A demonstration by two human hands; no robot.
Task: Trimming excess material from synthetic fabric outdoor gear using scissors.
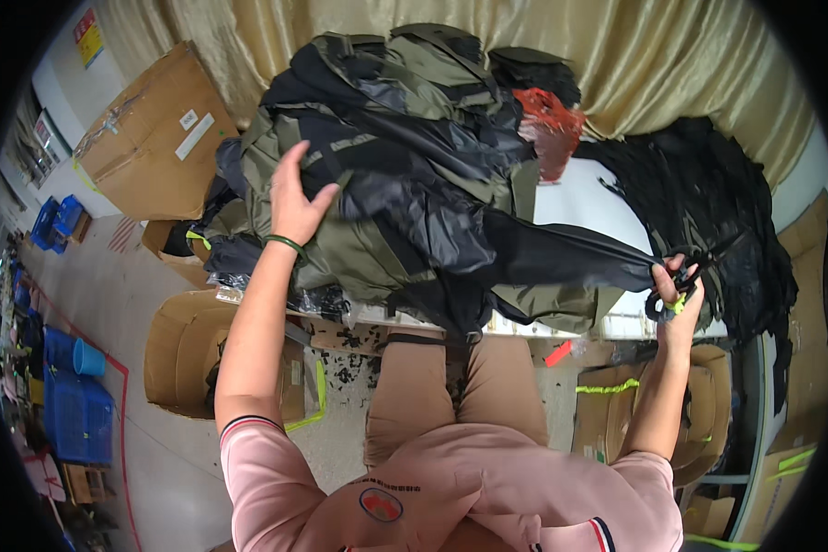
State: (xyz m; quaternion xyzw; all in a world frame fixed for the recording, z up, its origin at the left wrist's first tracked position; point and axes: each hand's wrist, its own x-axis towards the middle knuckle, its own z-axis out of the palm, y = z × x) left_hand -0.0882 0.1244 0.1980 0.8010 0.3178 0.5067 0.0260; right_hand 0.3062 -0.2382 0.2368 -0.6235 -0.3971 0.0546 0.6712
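A large heap of black and olive-green garments (414, 221) covers the work table (630, 327) in front of me. Over the left part of the heap, my left hand (294, 198) is open, thumb and fingers apart, nearest to the olive and black fabric. At the right, my right hand (679, 287) is closed around black-handled scissors (657, 306), their blades pointing up and right. The same hand pinches the end of a black garment piece (570, 253), drawn taut from the heap. Whether the left hand touches the cloth, I cannot tell.
A pile of black fabric strips (708, 202) lies at the right. Red plastic packaging (547, 133) rests behind the heap. Cardboard boxes (184, 354) stand left and right below the table. Gold curtains (671, 64) hang behind, and blue crates (75, 405) stand far left.
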